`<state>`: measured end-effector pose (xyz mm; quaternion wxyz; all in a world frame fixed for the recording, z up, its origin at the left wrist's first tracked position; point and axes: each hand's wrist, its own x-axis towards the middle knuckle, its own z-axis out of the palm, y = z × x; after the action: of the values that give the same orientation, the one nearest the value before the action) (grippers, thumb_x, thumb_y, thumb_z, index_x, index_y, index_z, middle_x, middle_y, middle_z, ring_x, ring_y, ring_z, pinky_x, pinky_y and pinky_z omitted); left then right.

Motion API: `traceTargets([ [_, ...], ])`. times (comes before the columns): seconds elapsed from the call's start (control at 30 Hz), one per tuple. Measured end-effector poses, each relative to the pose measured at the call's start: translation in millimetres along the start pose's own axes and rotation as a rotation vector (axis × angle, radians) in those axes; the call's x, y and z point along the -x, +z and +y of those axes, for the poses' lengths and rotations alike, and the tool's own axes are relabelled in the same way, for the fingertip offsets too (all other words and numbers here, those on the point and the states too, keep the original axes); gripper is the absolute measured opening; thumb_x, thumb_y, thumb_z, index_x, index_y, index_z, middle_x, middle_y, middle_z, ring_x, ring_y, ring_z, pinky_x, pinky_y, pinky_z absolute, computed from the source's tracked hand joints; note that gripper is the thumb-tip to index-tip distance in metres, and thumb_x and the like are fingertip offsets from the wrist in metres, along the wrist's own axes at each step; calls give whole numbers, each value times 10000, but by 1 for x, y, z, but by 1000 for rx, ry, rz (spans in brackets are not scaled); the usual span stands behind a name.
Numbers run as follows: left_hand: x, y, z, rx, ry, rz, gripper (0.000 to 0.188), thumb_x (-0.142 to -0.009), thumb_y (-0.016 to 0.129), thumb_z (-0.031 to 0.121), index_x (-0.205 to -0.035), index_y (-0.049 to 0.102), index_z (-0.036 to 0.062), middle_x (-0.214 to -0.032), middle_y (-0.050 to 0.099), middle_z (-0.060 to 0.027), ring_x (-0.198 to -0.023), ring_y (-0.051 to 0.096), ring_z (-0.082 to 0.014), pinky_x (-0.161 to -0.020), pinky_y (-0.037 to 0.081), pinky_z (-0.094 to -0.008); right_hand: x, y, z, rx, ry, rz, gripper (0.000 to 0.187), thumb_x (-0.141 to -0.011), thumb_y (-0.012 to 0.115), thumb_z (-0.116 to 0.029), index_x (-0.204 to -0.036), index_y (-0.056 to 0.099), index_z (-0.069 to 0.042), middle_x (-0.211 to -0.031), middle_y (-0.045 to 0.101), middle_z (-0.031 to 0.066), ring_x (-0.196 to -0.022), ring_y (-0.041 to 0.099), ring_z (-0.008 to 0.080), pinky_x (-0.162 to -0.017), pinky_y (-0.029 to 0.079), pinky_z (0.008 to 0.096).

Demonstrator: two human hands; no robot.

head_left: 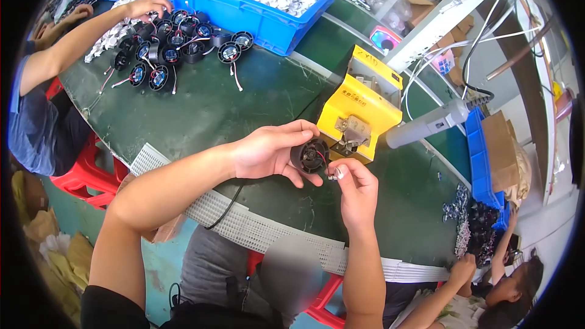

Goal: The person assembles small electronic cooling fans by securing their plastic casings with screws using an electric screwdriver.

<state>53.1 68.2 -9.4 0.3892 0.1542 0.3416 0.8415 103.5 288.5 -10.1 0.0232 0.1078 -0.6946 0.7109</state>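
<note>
My left hand (265, 149) grips a black round fan-like housing (309, 157), thumb on its upper rim and fingers underneath. Its open side shows spokes and a hub, and a thin red wire runs from it toward my right hand (358, 192). Between my right thumb and forefinger is a small silvery-white piece (334, 175), too small to name, at the housing's right edge. Just beyond both hands stands a yellow bench machine (359, 106) with a metal fixture (353, 133) on its front.
Several similar black housings with blue circuit boards (158, 76) lie piled at the far left, where another person's hand (149, 7) reaches in. A blue bin (262, 24) holds white parts. A grey cylindrical tool (426, 123) lies right of the machine. Another person works at the lower right.
</note>
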Motion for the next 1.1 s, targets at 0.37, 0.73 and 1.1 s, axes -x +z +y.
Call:
traceTargets([
  [0.37, -3, -3, -6, -60, 1, 67, 230, -1047, 400, 301, -1174, 384, 110, -1173, 626, -197, -1005, 670, -420, -509, 554, -278, -2, 1, 4, 302, -194, 66, 114, -920, 589, -15, -821, 553, 28, -889, 584, 69, -809, 546, 132, -733, 453, 260],
  [0.73, -3, 3, -15, -105, 67, 157, 317, -1024, 474, 252, -1301, 394, 119, -1140, 623, -100, -920, 666, -178, -540, 508, -262, 2, 19, 7, 277, -146, 118, 105, -909, 610, -40, -831, 574, 21, -893, 581, 94, -791, 574, 170, -731, 477, 283],
  [1.1, -3, 6, -19, -272, 112, -22, 446, -1001, 512, 176, -1437, 446, 112, -1366, 472, -39, -1070, 547, -121, -783, 543, -289, 3, 14, 0, 435, -177, 64, 86, -904, 644, -57, -880, 607, 17, -954, 561, 86, -839, 589, 153, -709, 506, 268],
])
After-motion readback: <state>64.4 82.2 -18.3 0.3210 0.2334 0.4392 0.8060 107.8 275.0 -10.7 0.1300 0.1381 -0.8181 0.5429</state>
